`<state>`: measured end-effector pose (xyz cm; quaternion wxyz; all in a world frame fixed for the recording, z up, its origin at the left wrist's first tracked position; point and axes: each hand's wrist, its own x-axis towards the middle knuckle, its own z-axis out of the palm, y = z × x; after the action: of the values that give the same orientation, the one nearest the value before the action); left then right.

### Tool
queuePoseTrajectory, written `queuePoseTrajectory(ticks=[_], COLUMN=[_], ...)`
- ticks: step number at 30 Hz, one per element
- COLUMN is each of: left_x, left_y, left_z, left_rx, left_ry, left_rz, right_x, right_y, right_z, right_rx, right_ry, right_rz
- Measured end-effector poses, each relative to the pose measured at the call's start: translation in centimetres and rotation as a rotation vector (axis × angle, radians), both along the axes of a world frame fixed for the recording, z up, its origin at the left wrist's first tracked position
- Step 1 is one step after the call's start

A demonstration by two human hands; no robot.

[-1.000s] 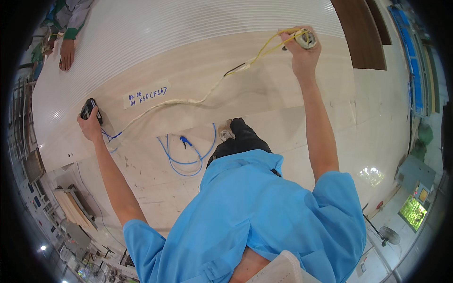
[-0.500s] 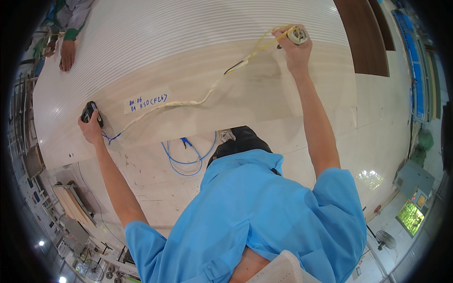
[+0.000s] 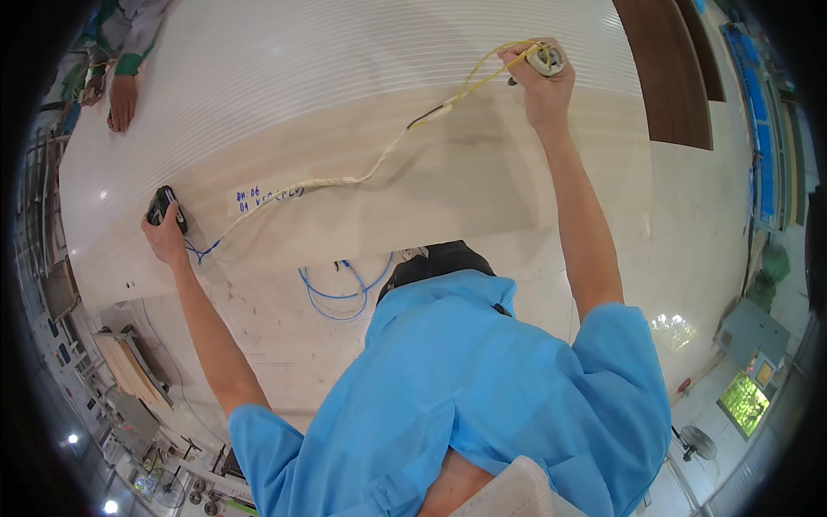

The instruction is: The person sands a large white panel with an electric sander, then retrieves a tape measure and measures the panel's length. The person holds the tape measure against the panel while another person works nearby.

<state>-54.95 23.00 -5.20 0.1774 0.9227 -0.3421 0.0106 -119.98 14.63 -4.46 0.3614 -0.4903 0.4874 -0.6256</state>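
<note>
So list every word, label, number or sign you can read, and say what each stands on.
Pale tape strip on the panel: two rows of blue handwriting, not copied out here; the cord covers part of the lower row.
Black device at the left hand: any marking too small to read.

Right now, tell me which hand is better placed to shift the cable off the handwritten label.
Probably the left hand: it is nearer where the cream cable crosses the label, though it holds a black device. The right hand is farther off, holding a cream roll-shaped piece.
</note>
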Motion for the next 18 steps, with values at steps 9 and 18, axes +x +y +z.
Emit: queuePoseTrajectory(ticks=[9, 18], left_x=[0.3, 0.3], left_y=[-0.4, -0.7], left_z=[-0.5, -0.2], left_rx=[-0.013, 0.012], left_ry=[-0.023, -0.013], left_rz=[0.016, 0.023], right_x=[-0.4, -0.5], right_y=[-0.3, 0.1], right_z=[1.6, -0.1], right_rx=[-0.03, -0.062], right_ry=[-0.051, -0.1], right_rz=[-0.011, -0.017])
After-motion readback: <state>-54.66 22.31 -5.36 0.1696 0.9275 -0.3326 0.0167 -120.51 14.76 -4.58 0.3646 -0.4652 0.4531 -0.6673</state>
